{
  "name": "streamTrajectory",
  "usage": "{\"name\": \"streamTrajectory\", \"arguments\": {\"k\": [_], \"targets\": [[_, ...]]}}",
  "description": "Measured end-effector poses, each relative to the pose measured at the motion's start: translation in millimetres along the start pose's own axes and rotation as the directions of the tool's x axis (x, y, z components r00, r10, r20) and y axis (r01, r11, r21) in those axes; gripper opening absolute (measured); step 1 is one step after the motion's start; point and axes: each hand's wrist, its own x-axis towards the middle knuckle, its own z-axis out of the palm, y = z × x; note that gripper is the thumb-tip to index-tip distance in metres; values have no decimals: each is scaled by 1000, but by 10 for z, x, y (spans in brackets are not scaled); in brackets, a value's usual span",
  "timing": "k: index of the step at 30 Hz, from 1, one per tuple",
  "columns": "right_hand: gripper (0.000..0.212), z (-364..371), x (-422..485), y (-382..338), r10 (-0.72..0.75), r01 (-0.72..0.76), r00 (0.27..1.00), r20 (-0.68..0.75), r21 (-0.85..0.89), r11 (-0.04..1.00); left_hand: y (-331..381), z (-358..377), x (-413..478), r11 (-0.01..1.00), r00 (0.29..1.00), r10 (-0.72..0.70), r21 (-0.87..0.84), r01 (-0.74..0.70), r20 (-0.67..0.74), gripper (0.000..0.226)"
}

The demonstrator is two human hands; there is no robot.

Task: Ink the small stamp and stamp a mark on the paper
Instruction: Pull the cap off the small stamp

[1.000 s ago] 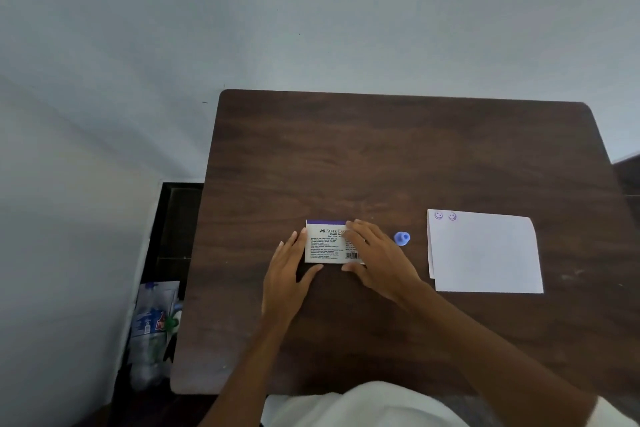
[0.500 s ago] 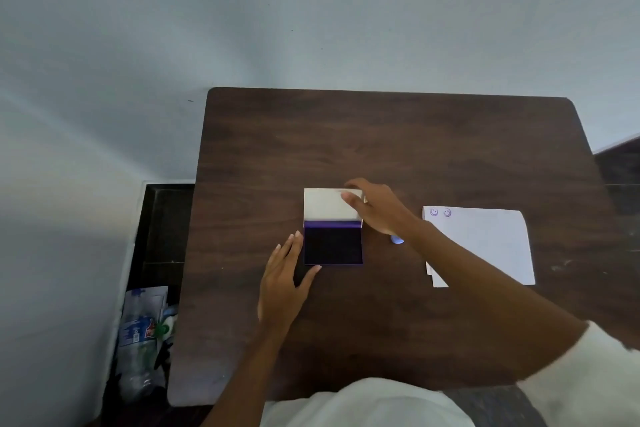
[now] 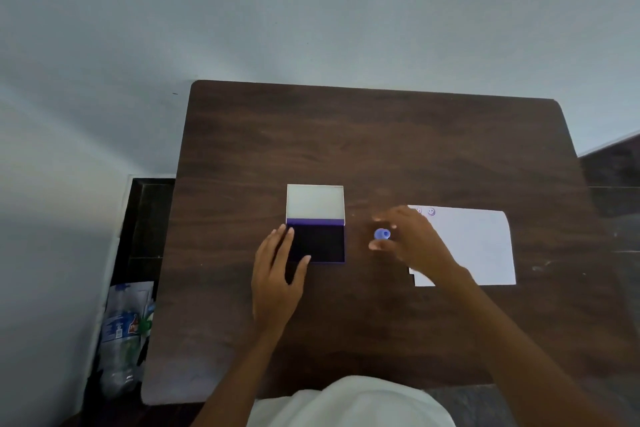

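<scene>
Reaching round blue stamp (image 3: 382, 234), fingers (image 3: 377, 245) spread.

Dim, soft, even light with a cool cast; shadows are faint. The right hand (image 3: 412, 239) is motion-blurred. Wide-angle distortion bows the worktop (image 3: 381, 149) edges; detail is soft throughout.
</scene>
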Motion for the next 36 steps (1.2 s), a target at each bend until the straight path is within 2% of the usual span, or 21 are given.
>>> {"name": "streamTrajectory", "arguments": {"k": [3,6,7,10,12,15,18,20,22,24,26,30,33,36], "targets": [[33,64,-64,-5,41,-44,999,30,85,995,332,147,36,996,1000,-5,-84,5,-8,39],[25,32,-40,-79,199,-207,978,62,175,962,650,296,98,969,996,-60,-236,75,69,31],[23,27,-68,-88,207,-206,978,22,220,954,735,340,125,952,991,-92,-285,115,92,29],[19,-3,-265,-133,143,-84,979,-146,354,932,926,442,210,869,955,-200,-410,277,221,33],[19,-3,-360,-129,147,-64,976,-162,428,901,1000,492,238,826,935,-183,-468,314,304,36],[16,24,-423,-123,201,-96,971,-128,561,822,1066,531,255,832,927,-179,-453,322,329,31],[17,64,-483,-119,303,-177,951,-57,703,689,1085,561,258,829,928,-233,-440,347,291,27],[14,46,-501,-111,389,-242,921,15,805,542,1098,568,270,816,920,-249,-446,367,301,26],[14,-5,-514,-100,391,-246,911,129,933,264,1113,579,278,780,909,-270,-481,400,317,23],[17,-62,-539,-88,358,-240,904,235,970,-31,1127,592,269,723,890,-330,-522,453,315,21],[22,-95,-574,-75,332,-232,899,285,954,-190,1130,628,251,715,883,-366,-518,470,295,22],[33,-143,-642,-84,264,-194,923,281,930,-312,1119,767,252,857,936,-238,-397,328,259,15],[29,-204,-671,-107,230,-170,938,258,924,-344,1158,882,294,947,967,-87,-282,155,238,19],[28,-267,-682,-123,220,-153,946,238,927,-343,1177,978,321,983,972,15,-180,29,236,24]]}}
